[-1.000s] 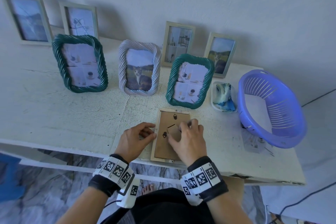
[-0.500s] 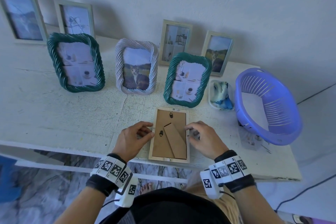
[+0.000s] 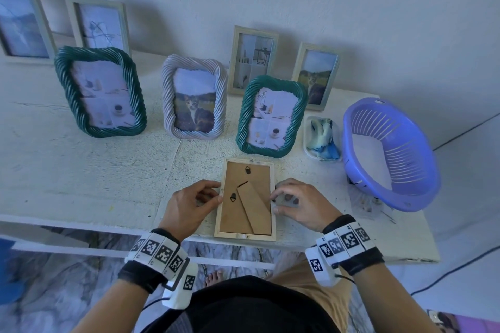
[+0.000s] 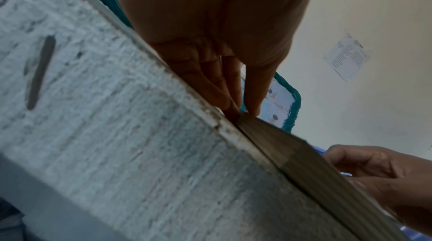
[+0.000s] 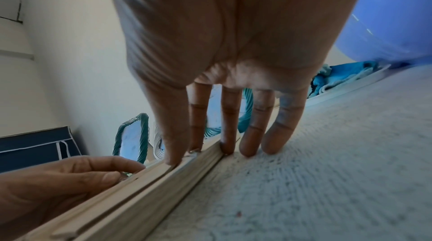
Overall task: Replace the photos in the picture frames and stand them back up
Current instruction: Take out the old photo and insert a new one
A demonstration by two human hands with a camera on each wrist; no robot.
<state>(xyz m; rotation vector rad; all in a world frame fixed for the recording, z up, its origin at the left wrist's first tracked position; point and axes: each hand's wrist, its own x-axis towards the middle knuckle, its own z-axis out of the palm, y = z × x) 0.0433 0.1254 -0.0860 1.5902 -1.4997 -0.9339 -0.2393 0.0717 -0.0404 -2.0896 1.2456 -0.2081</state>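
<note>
A pale wooden picture frame (image 3: pixel 234 220) lies face down near the table's front edge, its brown backing and folded stand leg (image 3: pixel 254 208) facing up. My left hand (image 3: pixel 215 192) has its fingers curled and pinches the frame's left rail between thumb and fingertips. In the left wrist view the left hand (image 4: pixel 238 111) meets the frame (image 4: pixel 304 167) at its rail. My right hand (image 3: pixel 276 201) is at the frame's right rail. In the right wrist view the right hand (image 5: pixel 187 154) has straight fingers: thumb and index press the frame (image 5: pixel 140 185), ring and little fingers rest on the table (image 5: pixel 327 171).
Two green twisted frames (image 3: pixel 100 92) (image 3: pixel 270 116) and a white twisted frame (image 3: pixel 193 100) stand behind the flat one. Several plain frames (image 3: pixel 253 61) lean on the wall. A purple basket (image 3: pixel 389 154) and a small dish with cloth (image 3: pixel 322 135) sit at the right.
My right hand has moved off the stand leg in the middle of the backing to the frame's right rail. The left hand has stayed at the left rail.
</note>
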